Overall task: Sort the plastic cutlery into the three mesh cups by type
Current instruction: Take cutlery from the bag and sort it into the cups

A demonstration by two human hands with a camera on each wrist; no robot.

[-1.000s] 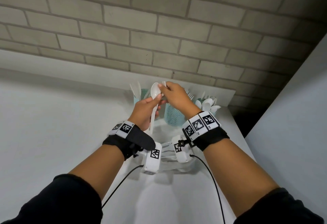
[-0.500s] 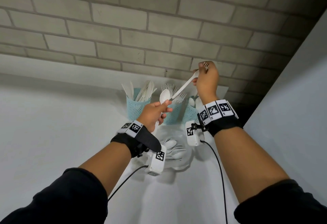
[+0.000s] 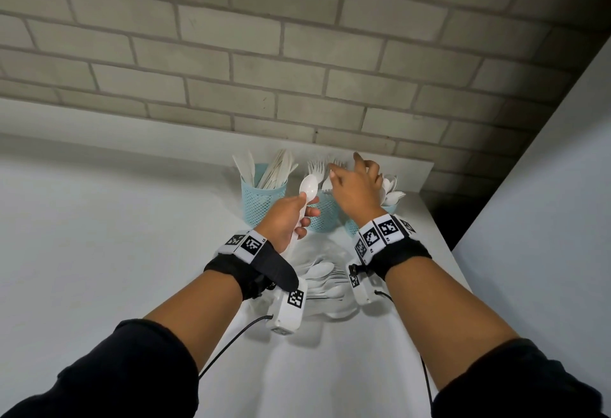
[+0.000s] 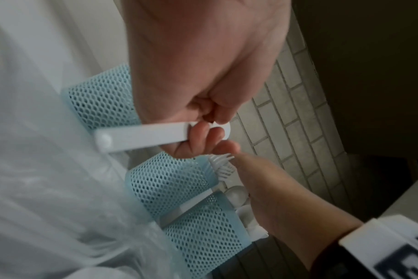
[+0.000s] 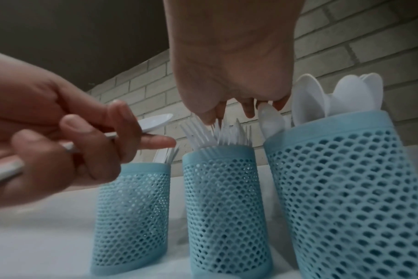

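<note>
Head view first: half a second back the right hand was up high with a white plastic fork pinched in it. Now it's down over the middle light-blue mesh cup with its fingers loosely spread and nothing in them, so I'd say that fork just got filed with the others. The left hand still has its fingers curled round the handle of a glossy white plastic spoon, bowl up, just left of that cup. That one's probably next, and it belongs in the right-hand mesh cup with the rounded spoon bowls. The far-left mesh cup has the flat knives. A crinkly clear bag of unsorted white cutlery sits nearer on the white surface, so there's plenty left.

Left wrist view: the spoon's handle is a flat, smooth strip held in the curled fingers, and fork tines poke out of the honeycomb mesh below.

Right wrist view: the fingers dangle just above the spiky forks, maybe brushing them, not gripping anything. All three cups are perforated cylinders with solid rims, standing upright in a row.
</note>
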